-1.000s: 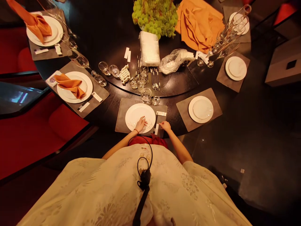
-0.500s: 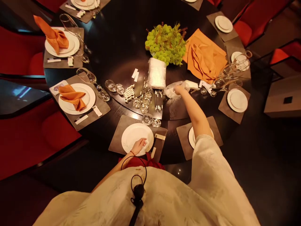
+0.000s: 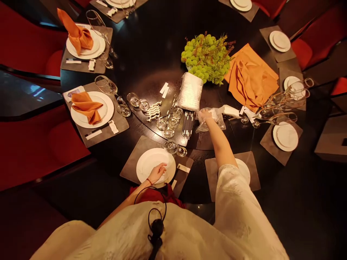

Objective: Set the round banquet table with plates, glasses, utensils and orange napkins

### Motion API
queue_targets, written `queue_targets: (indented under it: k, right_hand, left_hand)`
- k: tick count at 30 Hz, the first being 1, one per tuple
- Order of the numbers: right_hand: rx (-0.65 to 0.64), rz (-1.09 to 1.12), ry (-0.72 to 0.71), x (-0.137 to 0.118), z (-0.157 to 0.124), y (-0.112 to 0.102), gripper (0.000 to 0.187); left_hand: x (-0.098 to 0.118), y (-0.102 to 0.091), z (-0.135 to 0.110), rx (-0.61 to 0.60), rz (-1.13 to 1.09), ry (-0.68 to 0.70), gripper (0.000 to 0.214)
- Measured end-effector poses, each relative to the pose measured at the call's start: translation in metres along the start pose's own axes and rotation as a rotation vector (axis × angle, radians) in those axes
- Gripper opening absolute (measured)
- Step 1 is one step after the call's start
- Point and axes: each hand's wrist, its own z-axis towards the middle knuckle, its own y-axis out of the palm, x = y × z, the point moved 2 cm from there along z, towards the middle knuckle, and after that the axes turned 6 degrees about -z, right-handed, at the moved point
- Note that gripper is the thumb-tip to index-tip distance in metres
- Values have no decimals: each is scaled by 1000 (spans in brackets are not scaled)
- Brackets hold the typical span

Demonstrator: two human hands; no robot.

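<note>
The right hand (image 3: 206,116) reaches far across the counter (image 3: 151,65), its grip half closed on a clear plastic bag (image 3: 213,122). The left hand (image 3: 157,173) lies open, holding nothing, on the near white plate (image 3: 146,162). To lift the bag, fingers must close more firmly.

One head-worn view — looking forward and down, close above the hands (image 3: 157,173) and round table (image 3: 151,47).

The right hand (image 3: 205,116) reaches over the table (image 3: 151,65) to the plastic bag (image 3: 213,122), with only a small gap beside the chopsticks (image 3: 188,124). Small glasses (image 3: 171,146) stand in the way between the left hand (image 3: 157,172) and the table middle.
</note>
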Motion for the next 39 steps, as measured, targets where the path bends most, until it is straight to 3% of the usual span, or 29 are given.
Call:
queue_targets:
  k: [4,9,14,17,20,23,28,32,35,39]
  right_hand:
    - [-43,-107,9,7,-10,-5,39]
    - [-194,-141,-20,23,-27,-16,33]
    - [-98,-115,114,37,-85,-12,35]
    - [19,-17,305,45,-141,4,34]
    - [283,216,486,49,-200,29,31]
    - [512,508,554,43,-252,56,27]
    - [691,751,776,22,-315,77,27]
    - [704,709,920,0,-362,62,38]
    - [752,554,852,-38,-396,43,45]
    - [752,619,563,-133,-418,31,44]
  left_hand:
    - [3,-3,-3,17,29,-15,46]
    - [5,-7,-4,39,57,4,45]
    - [10,-10,-6,23,103,68,43]
    - [11,-11,-9,7,110,96,42]
    - [9,-13,-12,-8,102,113,41]
    - [8,-14,-17,-30,105,133,39]
    - [6,-14,-29,-78,67,113,37]
    - [12,-14,-40,-105,41,98,36]
    - [29,-11,-47,-163,-2,110,39]
    - [63,11,-61,-344,-191,132,51]
